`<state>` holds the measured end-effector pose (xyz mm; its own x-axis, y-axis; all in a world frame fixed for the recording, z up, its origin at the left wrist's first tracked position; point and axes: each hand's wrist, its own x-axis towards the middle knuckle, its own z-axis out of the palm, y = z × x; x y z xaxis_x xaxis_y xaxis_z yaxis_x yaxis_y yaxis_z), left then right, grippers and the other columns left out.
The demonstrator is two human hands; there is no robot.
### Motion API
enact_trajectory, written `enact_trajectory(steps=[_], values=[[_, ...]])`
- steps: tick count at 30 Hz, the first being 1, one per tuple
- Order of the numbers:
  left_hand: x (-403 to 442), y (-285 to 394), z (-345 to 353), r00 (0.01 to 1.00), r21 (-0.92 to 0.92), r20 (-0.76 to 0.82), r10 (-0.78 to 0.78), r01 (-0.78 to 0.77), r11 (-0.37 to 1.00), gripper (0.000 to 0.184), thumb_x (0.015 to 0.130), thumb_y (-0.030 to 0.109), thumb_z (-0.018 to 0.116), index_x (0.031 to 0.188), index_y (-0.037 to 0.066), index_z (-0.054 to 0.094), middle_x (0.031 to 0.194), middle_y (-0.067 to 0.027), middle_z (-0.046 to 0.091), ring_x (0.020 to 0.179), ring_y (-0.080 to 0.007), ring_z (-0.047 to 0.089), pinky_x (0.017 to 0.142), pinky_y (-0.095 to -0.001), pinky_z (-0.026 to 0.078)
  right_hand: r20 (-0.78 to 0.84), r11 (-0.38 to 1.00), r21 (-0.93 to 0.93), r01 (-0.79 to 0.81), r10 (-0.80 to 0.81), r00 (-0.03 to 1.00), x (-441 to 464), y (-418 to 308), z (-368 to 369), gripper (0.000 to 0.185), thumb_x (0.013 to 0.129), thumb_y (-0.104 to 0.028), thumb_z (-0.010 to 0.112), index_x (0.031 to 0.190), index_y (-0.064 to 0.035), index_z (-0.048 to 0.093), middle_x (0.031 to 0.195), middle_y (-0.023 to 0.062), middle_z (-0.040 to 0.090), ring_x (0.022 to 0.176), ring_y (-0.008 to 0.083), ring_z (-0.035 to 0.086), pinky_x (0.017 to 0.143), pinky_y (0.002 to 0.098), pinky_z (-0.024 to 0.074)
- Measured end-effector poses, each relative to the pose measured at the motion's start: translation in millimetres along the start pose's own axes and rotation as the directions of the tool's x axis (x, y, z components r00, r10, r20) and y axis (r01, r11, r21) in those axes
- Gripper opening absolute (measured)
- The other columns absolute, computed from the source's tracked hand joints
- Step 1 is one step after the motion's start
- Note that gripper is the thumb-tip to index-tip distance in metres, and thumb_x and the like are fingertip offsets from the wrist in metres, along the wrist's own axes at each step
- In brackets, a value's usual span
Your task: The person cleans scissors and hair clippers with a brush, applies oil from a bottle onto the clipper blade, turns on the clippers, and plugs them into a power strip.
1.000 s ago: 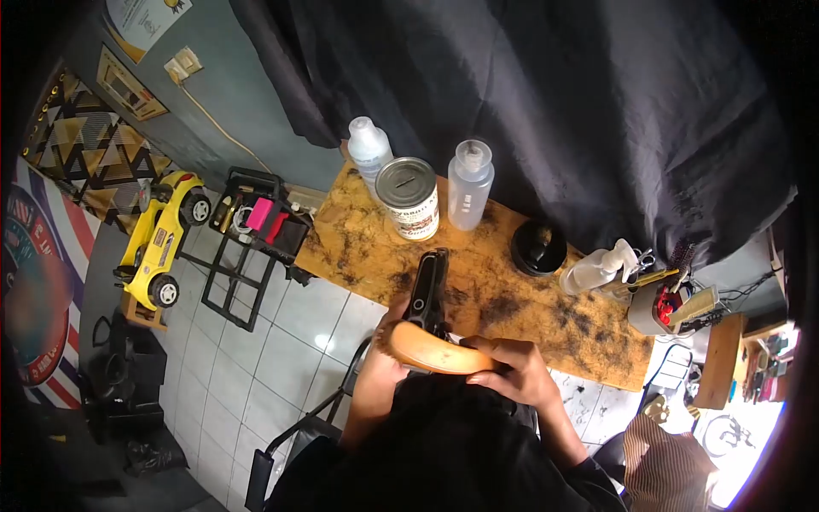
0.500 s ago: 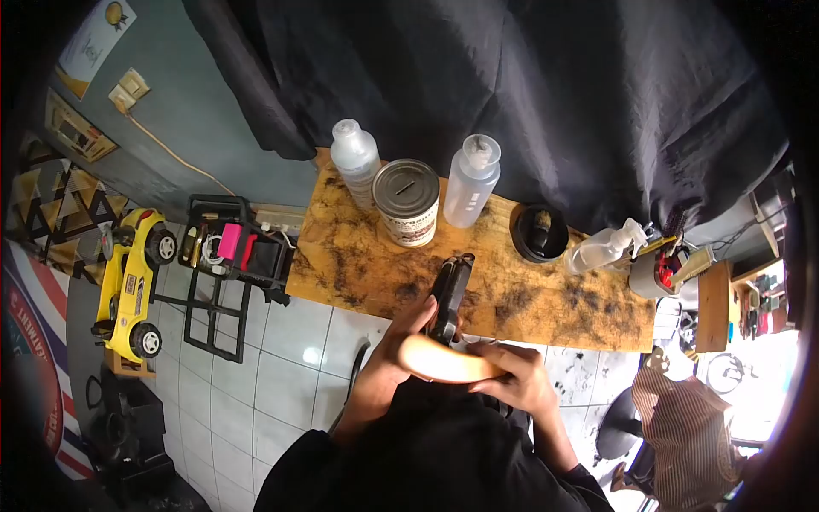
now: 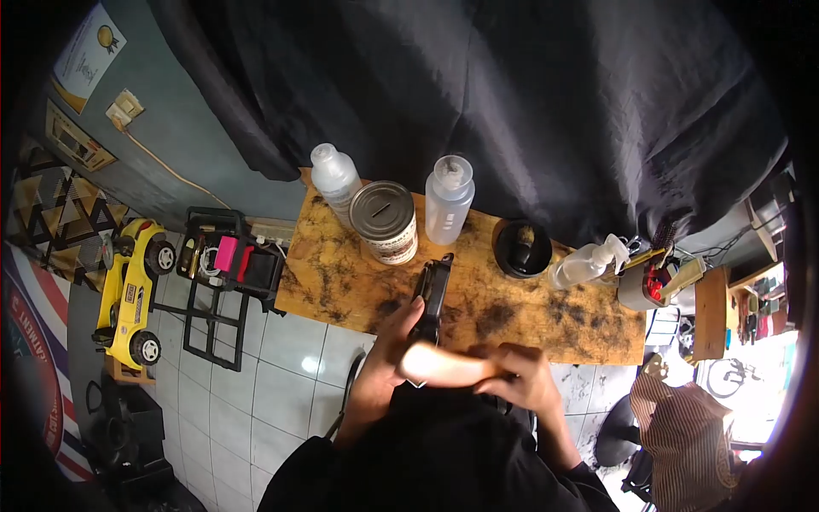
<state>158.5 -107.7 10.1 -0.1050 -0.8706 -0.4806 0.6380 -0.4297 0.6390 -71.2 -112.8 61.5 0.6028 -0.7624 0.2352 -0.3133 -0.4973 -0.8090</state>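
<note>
Brush (image 3: 448, 368) blurring over hair clipper (image 3: 435, 290) at the table's edge!

In the head view, the left hand (image 3: 380, 363) is wrapping its fingers round the clipper, thumb lying along its side. The right hand (image 3: 525, 377) is gripping the brush's far end, fingers closed; whether brush and clipper are touching, I can't tell. The clipper is overlapping the near edge of the wooden tabletop (image 3: 341, 294), its upper end pointing toward the gap between coin tin (image 3: 388, 243) and black bowl (image 3: 498, 258). Dark-stained wood is stretching rightward, below the spray bottle (image 3: 578, 266).
</note>
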Motion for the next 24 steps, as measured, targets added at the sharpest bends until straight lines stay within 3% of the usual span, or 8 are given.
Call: enact_trajectory(steps=[2,9,12,14,18,20,21,24], values=[[3.4,-8.8,-3.8,1.000,0.015,-0.002,-0.017,0.017,1.000,0.044,0.092,0.041,0.055,0.119,0.007,0.055,0.080,-0.0031,0.060,0.060,-0.0117,0.059,0.053,-0.0247,0.049,0.060,0.997,-0.041,-0.065,0.067,0.996,1.8,2.1,2.5,0.050,0.067,-0.029,0.082,0.106,-0.0007,0.066,0.085,0.0134,0.067,0.077,0.0298,0.065,0.072,0.0329,0.0517],[-21.2,4.6,31.0,0.999,-0.056,-0.014,-0.030,0.029,0.998,0.037,0.093,0.038,0.056,0.100,0.001,0.058,0.080,-0.0071,0.062,0.058,-0.0131,0.061,0.051,-0.0255,0.049,-0.491,0.922,-0.211,-0.325,0.188,0.850,21.0,24.5,-8.6,0.050,0.074,-0.018,0.077,0.116,0.0037,0.060,0.073,0.0177,0.061,0.060,0.0288,0.060,0.056,0.0358,0.0471],[-12.7,1.6,24.7,0.997,-0.182,0.062,-0.035,0.046,0.982,0.040,0.093,0.041,0.055,0.102,0.002,0.058,0.077,-0.0068,0.062,0.061,-0.0138,0.062,0.054,-0.0258,0.050,-0.457,0.958,-0.169,-0.231,0.132,0.880,10.2,29.0,-10.5,0.052,0.072,-0.023,0.079,0.113,0.0031,0.061,0.079,0.0180,0.064,0.064,0.0311,0.063,0.058,0.0334,0.0502],[-3.3,-3.7,7.1,0.988,0.040,0.150,0.033,-0.040,0.998,0.058,0.094,0.046,0.049,0.135,0.005,0.042,0.095,-0.0085,0.061,0.076,-0.0180,0.063,0.066,-0.0315,0.053,-0.203,0.988,-0.052,-0.149,0.135,0.970,-3.7,17.2,-15.0,0.052,0.069,-0.028,0.081,0.108,0.0011,0.064,0.084,0.0154,0.066,0.071,0.0319,0.065,0.066,0.0348,0.0523],[12.0,-9.7,9.1,0.913,-0.242,0.402,-0.065,0.174,0.954,0.058,0.095,0.046,0.046,0.137,0.005,0.041,0.101,-0.0081,0.062,0.083,-0.0159,0.062,0.070,-0.0305,0.053,0.055,0.991,-0.060,0.122,-0.119,0.991,-1.1,11.3,-12.3,0.051,0.065,-0.032,0.082,0.104,-0.0018,0.067,0.087,0.0127,0.067,0.078,0.0307,0.065,0.075,0.0373,0.0518],[-9.4,-18.3,23.5,0.999,-0.010,0.003,-0.054,0.054,0.999,0.065,0.094,0.047,0.047,0.141,0.005,0.033,0.098,-0.0074,0.059,0.081,-0.0162,0.059,0.069,-0.0304,0.051,-0.099,0.996,-0.002,-0.084,0.083,0.992,-3.7,27.5,-5.8,0.052,0.067,-0.027,0.082,0.108,-0.0001,0.065,0.087,0.0151,0.067,0.073,0.0297,0.066,0.071,0.0360,0.0528],[-3.7,-19.0,21.8,0.967,-0.111,0.248,0.053,-0.026,0.993,0.047,0.092,0.044,0.055,0.112,0.002,0.053,0.089,-0.0072,0.060,0.071,-0.0143,0.059,0.061,-0.0272,0.050,-0.270,0.996,0.027,-0.088,0.092,0.958,-3.0,36.4,-1.0,0.054,0.069,-0.023,0.081,0.112,0.0035,0.062,0.087,0.0178,0.066,0.070,0.0270,0.066,0.067,0.0339,0.0531],[-11.9,-14.6,31.3,0.938,-0.270,0.345,0.026,0.073,0.960,0.050,0.090,0.037,0.059,0.121,-0.001,0.048,0.101,-0.0119,0.058,0.084,-0.0171,0.058,0.069,-0.0297,0.050,-0.446,0.925,-0.044,-0.377,0.320,0.836,16.3,28.5,-14.3,0.053,0.075,-0.022,0.079,0.114,0.0081,0.059,0.089,0.0217,0.066,0.077,0.0257,0.068,0.067,0.0326,0.0531]])
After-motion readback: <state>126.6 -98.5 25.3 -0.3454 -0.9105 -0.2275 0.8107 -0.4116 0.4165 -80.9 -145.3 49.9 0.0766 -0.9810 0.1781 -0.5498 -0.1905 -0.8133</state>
